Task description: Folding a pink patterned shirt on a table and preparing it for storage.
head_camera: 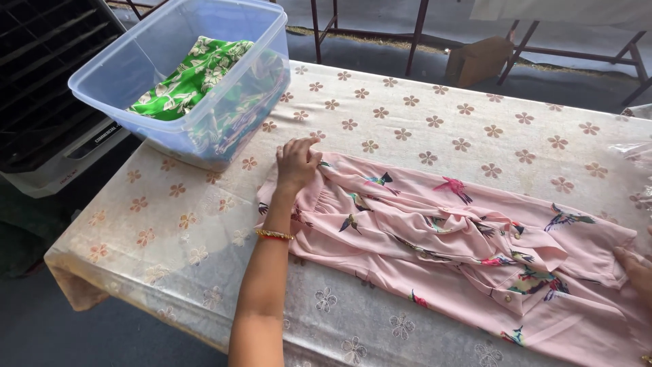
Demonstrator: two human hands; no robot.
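Note:
A pink garment [441, 231] printed with colourful birds lies spread across the table [170, 224], which is covered by a cream cloth with brown flowers. My left hand [297, 163] pinches the garment's far left edge, fingers curled on the fabric; a gold and red bangle circles that wrist. My right hand [635, 268] shows only partly at the right frame edge, resting on the garment's collar end. Buttons and a collar lie near that hand.
A clear blue plastic tub [265, 61] stands at the table's back left, holding a folded green floral cloth [193, 78]. A black-and-white cooler [47, 102] stands left of the table. A cardboard box [479, 60] and metal frame legs stand beyond it.

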